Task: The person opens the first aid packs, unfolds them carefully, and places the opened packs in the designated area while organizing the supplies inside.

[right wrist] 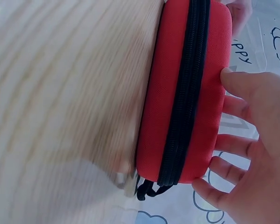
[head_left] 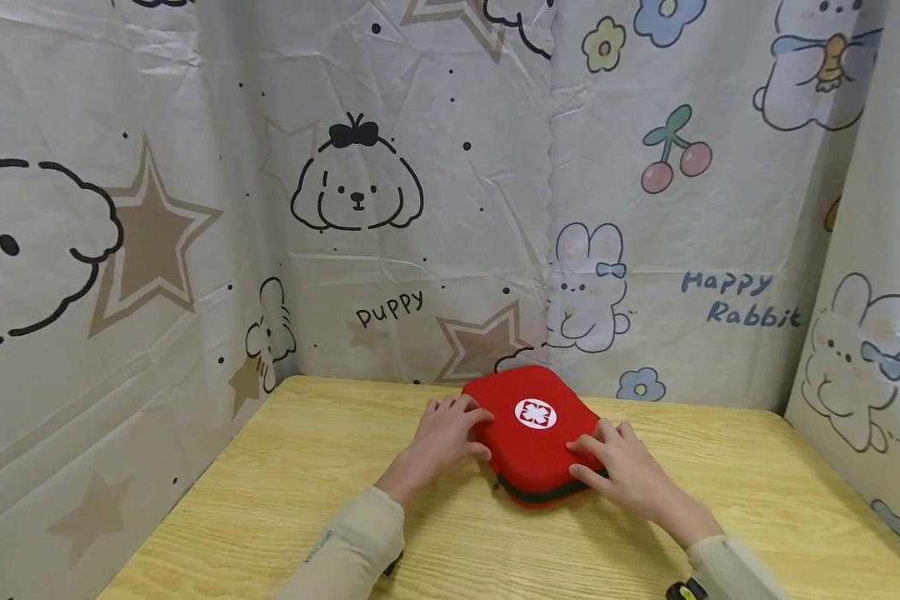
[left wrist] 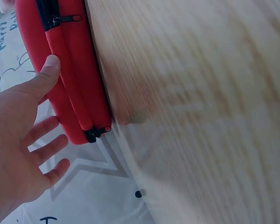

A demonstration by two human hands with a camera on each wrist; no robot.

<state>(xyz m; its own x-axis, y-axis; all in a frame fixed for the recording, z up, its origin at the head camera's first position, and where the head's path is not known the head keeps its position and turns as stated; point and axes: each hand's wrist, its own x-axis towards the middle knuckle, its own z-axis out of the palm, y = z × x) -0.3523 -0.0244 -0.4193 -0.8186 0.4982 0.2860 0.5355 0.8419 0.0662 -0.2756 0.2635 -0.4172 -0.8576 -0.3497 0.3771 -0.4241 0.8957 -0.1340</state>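
Observation:
A red zipped case (head_left: 521, 454) with a white round emblem (head_left: 536, 413) on its lid lies closed on the table, turned at an angle. My left hand (head_left: 444, 432) is at its left side, thumb (left wrist: 51, 70) against the side wall, other fingers loosely spread near the top. Two zipper pulls (left wrist: 67, 18) hang at the ends of a red strip there. On the right, my right hand (head_left: 630, 471) touches the upper edge with loosely bent fingers. A black zipper (right wrist: 184, 93) runs along that side, with a black loop (right wrist: 147, 189) at one end.
The case stands on a light wood-grain table (head_left: 307, 500), near its back edge. A pale printed curtain (head_left: 420, 275) hangs behind and on both sides. Beige sleeves (head_left: 360, 542) cover both forearms, and a black object (head_left: 686, 590) shows by the right wrist.

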